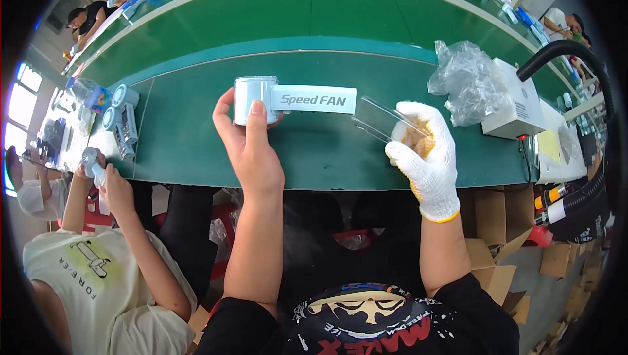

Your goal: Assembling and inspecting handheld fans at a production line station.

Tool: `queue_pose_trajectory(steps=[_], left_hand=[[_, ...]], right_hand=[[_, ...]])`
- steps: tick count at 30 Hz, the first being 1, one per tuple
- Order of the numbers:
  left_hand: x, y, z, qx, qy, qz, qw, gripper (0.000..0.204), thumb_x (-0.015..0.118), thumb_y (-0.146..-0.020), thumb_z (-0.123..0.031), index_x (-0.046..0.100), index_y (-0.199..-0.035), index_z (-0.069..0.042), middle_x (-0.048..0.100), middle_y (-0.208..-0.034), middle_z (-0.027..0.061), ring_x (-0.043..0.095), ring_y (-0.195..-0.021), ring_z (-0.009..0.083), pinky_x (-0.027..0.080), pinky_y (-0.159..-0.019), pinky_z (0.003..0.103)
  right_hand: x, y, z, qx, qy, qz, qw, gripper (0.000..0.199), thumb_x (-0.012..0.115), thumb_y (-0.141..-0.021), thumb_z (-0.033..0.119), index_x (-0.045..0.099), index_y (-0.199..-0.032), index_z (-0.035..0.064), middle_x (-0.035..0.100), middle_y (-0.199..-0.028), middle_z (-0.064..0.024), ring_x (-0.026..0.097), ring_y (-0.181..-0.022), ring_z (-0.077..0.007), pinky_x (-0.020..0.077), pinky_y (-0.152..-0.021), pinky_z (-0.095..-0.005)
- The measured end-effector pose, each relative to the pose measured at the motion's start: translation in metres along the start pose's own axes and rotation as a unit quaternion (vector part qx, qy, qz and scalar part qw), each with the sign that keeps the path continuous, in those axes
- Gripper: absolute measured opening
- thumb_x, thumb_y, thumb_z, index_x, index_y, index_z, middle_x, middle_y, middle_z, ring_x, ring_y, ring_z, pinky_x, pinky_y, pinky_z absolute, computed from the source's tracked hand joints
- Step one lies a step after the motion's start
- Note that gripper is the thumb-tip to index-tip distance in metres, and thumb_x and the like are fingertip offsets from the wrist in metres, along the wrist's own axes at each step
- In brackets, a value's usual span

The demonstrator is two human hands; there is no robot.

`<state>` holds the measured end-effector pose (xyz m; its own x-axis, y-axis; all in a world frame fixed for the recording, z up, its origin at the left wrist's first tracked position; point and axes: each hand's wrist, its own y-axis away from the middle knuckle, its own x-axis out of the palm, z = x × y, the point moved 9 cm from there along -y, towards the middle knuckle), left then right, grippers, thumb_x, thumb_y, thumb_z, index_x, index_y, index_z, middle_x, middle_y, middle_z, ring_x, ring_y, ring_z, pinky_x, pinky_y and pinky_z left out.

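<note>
My bare left hand (252,139) is closed round the round head of a light blue handheld fan (255,97), thumb across its front. The fan lies sideways above the green bench, its flat printed handle (317,99) reaching to the right. A clear cover seems to wrap the fan's head. My right hand (425,152), in a white knitted glove with yellow on the palm side, pinches a clear plastic sleeve (383,119). One end of the sleeve points at the handle's tip, apart from it or barely touching; I cannot tell which.
Crumpled clear plastic bags (468,80) lean against a white box-shaped machine (520,103) with a black hose (569,48). At left, a co-worker's hands (111,185) hold another fan part, near several blue fans (122,119). Cardboard boxes (497,224) stand below the bench at right.
</note>
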<state>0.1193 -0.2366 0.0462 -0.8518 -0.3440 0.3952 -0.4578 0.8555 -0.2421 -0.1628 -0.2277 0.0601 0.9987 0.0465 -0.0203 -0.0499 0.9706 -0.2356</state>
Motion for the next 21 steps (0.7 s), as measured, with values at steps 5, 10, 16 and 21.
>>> queue_pose_trajectory(steps=[5,10,16,21], left_hand=[[0.001,-0.003,0.001,0.0,-0.016,0.019,1.0,0.051,0.06,-0.106,-0.023,0.036,-0.145,0.0,0.06,-0.128,0.0161,0.061,-0.105,0.0199,0.05,-0.092,0.034],[0.004,-0.001,0.002,0.003,-0.031,0.018,0.999,0.052,0.06,-0.106,-0.025,0.037,-0.146,0.001,0.06,-0.128,0.0162,0.061,-0.107,0.0204,0.051,-0.091,0.035],[0.007,0.0,-0.002,0.003,-0.023,0.029,0.999,0.053,0.059,-0.107,-0.027,0.038,-0.145,0.002,0.061,-0.129,0.0178,0.062,-0.11,0.0213,0.053,-0.089,0.036],[0.008,-0.003,-0.003,0.0,-0.036,0.025,0.999,0.053,0.059,-0.107,-0.028,0.038,-0.145,0.003,0.062,-0.129,0.0183,0.064,-0.107,0.021,0.054,-0.086,0.035]], right_hand=[[0.002,-0.003,0.003,0.028,-0.04,-0.018,0.999,0.059,0.079,-0.079,0.004,0.057,-0.135,0.0018,0.064,-0.095,-0.0082,0.06,-0.075,-0.0122,0.0512,-0.068,-0.0254],[-0.006,-0.001,-0.002,0.011,-0.033,-0.046,0.998,0.063,0.077,-0.078,0.002,0.054,-0.137,0.0028,0.064,-0.097,-0.0086,0.062,-0.08,-0.0132,0.0536,-0.071,-0.0267],[-0.007,0.001,-0.004,0.045,-0.051,-0.012,0.998,0.063,0.075,-0.077,-0.001,0.053,-0.136,0.0032,0.064,-0.102,-0.0105,0.063,-0.086,-0.0148,0.0556,-0.074,-0.0288],[0.0,0.0,-0.007,0.06,-0.072,0.02,0.995,0.062,0.073,-0.077,-0.003,0.052,-0.136,0.0035,0.065,-0.106,-0.0126,0.064,-0.087,-0.0161,0.0569,-0.078,-0.0311]])
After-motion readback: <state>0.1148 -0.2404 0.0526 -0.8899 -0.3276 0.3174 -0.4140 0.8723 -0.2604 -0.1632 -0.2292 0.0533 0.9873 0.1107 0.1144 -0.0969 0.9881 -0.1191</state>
